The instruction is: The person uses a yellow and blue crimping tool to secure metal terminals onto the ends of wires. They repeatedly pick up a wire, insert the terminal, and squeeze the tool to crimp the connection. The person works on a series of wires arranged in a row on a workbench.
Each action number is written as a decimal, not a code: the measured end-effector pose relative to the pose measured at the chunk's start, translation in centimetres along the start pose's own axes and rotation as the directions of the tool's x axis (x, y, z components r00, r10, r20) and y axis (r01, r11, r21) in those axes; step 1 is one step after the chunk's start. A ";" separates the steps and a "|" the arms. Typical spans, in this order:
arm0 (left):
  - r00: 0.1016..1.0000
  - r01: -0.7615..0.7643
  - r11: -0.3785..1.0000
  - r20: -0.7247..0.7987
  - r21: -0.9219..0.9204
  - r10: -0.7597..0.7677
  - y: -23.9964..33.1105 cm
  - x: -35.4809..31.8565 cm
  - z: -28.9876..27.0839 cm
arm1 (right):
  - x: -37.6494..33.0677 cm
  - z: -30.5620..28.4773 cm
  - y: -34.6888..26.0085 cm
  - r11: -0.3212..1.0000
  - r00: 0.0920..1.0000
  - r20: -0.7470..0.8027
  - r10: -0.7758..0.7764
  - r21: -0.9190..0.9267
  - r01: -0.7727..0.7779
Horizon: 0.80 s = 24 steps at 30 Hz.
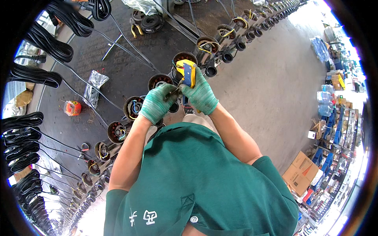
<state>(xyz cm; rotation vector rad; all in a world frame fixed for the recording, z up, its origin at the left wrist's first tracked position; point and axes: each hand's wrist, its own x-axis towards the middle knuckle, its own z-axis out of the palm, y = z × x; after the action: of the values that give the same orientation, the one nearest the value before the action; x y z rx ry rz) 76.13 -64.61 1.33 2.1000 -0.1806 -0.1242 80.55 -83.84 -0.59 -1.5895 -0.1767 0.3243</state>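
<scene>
Both my hands wear green knit gloves and meet above a long row of dark round motor housings (158, 81) with coloured wires inside. My right hand (201, 94) grips a yellow and blue hand tool (188, 71), held upright over the housings. My left hand (158, 103) is pinched closed just left of the tool's lower end, apparently on a thin wire (176, 89) that is too small to make out well.
The row of housings (103, 151) runs diagonally along a dark workbench (118, 67). Coiled black cables (53, 45) hang at the bench's far side. A red tape roll (72, 107), a plastic bag (94, 84) and pliers (137, 30) lie on the bench. Cardboard boxes (301, 173) and shelves stand on the right.
</scene>
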 end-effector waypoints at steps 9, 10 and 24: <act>0.987 0.014 1.000 -0.162 0.007 -0.013 -0.5 -0.4 0.9 | -0.5 -0.3 -0.5 0.997 0.997 -0.073 0.002 0.082 0.004; 0.984 0.018 1.000 -0.175 -0.003 -0.018 -0.6 -0.4 1.0 | -0.8 -0.7 -0.8 0.984 0.994 -0.056 0.092 0.159 -0.082; 0.987 -0.022 0.990 -0.158 -0.138 0.000 -1.2 -0.3 1.2 | -5.2 -3.4 -1.5 0.814 0.880 0.363 0.306 0.379 -0.439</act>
<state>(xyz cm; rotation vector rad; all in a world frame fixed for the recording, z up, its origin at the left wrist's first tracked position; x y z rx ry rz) 75.69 -64.91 -0.31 1.9591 -0.0860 0.0355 76.79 -88.60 1.49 -1.0934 0.0017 0.8515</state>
